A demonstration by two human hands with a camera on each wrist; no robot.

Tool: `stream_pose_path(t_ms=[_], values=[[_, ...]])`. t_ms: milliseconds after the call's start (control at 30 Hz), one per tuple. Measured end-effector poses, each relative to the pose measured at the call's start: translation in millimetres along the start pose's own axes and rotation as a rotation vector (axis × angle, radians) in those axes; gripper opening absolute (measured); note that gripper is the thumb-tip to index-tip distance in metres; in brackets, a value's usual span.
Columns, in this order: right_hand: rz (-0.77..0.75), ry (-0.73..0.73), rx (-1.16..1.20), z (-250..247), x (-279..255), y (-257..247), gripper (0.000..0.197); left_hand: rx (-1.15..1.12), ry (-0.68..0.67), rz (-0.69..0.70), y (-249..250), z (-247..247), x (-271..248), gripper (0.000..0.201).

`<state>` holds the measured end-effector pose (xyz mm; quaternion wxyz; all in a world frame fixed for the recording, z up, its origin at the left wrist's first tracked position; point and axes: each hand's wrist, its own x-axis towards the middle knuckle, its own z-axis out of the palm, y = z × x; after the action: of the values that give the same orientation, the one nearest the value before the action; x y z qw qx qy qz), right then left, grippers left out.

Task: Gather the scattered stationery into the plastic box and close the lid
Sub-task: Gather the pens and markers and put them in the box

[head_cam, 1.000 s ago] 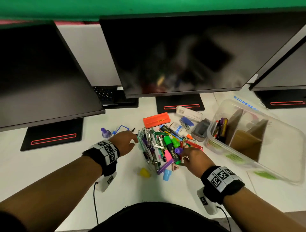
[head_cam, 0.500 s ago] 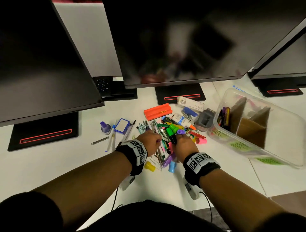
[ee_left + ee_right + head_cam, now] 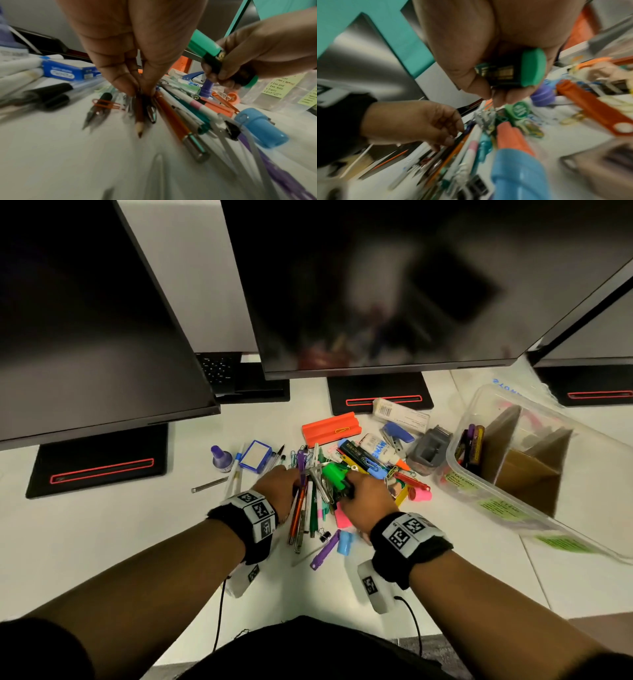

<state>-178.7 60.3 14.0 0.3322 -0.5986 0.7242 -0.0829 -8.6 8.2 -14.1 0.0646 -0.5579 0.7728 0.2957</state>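
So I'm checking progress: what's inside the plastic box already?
The plastic box holds a few markers upright at its near-left end, beside cardboard dividers. Whatever lies behind the dividers is hidden.

A white counter (image 3: 102,542) fills the lower half of the head view. 3 dark, switched-off monitors (image 3: 394,285) stand along its far edge: 1 at upper left, 1 in the centre, 1 cut off at upper right. Each rests on a flat black base (image 3: 97,462) marked with a thin red line. A black keyboard (image 3: 219,369) shows between the left and centre screens. Behind them is a pale wall panel (image 3: 191,268). Grey floor (image 3: 421,645) shows at the bottom edge.
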Motion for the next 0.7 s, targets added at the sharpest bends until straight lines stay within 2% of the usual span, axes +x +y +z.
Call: stream_pose_path(t_ms=[67, 133, 200, 333, 500, 700], values=[[-0.122, -0.094, -0.04, 11, -1, -9, 0.008, 0.017, -0.002, -0.016, -3, 0, -1, 0.027], [-0.182, -0.145, -0.088, 20, 1, -13, 0.018, 0.035, 0.005, -0.009, -4, -2, -3, 0.026], [-0.139, -0.131, -0.109, 23, 6, -9, 0.027, 0.031, 0.016, 0.004, -3, -4, -4, 0.026], [-0.005, 0.002, -0.099, 17, 13, 3, 0.034, -0.006, 0.022, -0.038, 3, -2, -6, 0.025], [0.101, 0.055, -0.171, 20, 16, 13, 0.034, 0.073, -0.062, -0.107, 18, 5, -5, 0.055], [0.095, 0.091, -0.28, 29, 14, 22, 0.036, 0.013, -0.061, -0.155, 33, 10, 1, 0.058]])
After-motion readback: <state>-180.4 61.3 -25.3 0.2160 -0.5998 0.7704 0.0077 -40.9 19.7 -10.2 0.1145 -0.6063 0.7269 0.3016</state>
